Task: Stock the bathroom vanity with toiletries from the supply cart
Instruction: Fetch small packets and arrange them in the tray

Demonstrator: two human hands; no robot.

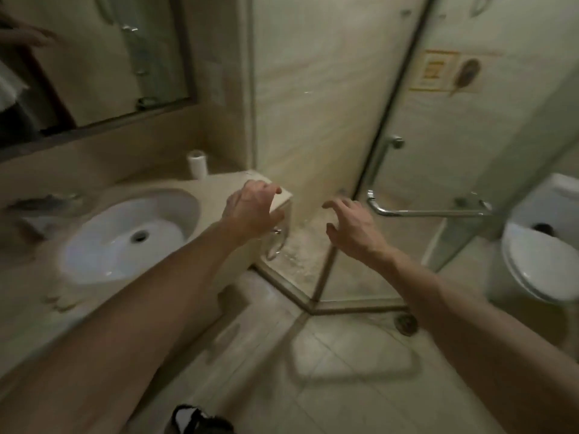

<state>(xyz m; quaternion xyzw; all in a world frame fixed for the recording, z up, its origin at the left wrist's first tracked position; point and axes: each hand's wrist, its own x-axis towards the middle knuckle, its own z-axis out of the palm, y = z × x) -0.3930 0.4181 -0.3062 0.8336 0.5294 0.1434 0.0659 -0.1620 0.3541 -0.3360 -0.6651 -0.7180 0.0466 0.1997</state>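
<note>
The beige vanity counter (216, 189) runs along the left with a white oval sink (125, 236) set into it. A white toilet roll (197, 164) stands upright at the counter's back right corner. My left hand (253, 211) hovers over the counter's right end, fingers loosely curled, holding nothing. My right hand (351, 227) hangs in the air in front of the shower glass, fingers spread and bent, also empty. No supply cart or toiletries are in view.
A glass shower enclosure (329, 120) with a chrome door handle (429, 211) stands ahead. A white toilet (539, 255) sits at the right. A mirror (94, 64) hangs above the sink. A floor drain (406, 323) lies in the tiled floor. The faucet (47, 202) is blurred.
</note>
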